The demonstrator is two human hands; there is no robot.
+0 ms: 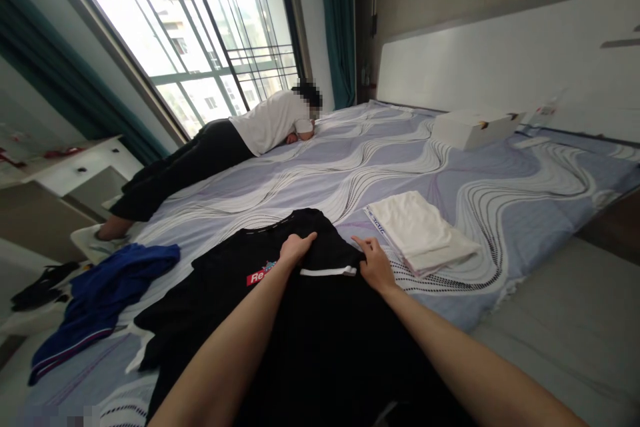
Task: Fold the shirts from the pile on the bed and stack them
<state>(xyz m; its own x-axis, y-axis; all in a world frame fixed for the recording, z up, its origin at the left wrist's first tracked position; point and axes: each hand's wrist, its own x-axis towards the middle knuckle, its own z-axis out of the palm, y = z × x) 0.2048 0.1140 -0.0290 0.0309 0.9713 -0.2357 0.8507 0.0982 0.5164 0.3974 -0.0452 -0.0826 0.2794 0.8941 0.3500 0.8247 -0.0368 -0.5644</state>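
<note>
A black T-shirt [220, 280] with a red printed logo lies spread on the bed in front of me. My left hand [296, 250] is closed on its cloth near the logo, thumb pointing right; the other fingers are partly hidden. At the shirt's right edge, just past a white strip [327, 271], my right hand [376, 267] pinches the black fabric, with the index finger raised. Right of that hand lies a folded white garment [423, 230], apart from it. Black cloth fills the area below my hands; where the shirt ends there I cannot tell.
The bed has a wavy-patterned sheet [390, 167]. A blue garment [115, 287] lies at the left edge. Another person [273, 120] leans over the far left side. A white box [475, 130] and a clear bottle [545, 110] are near the headboard [500, 53].
</note>
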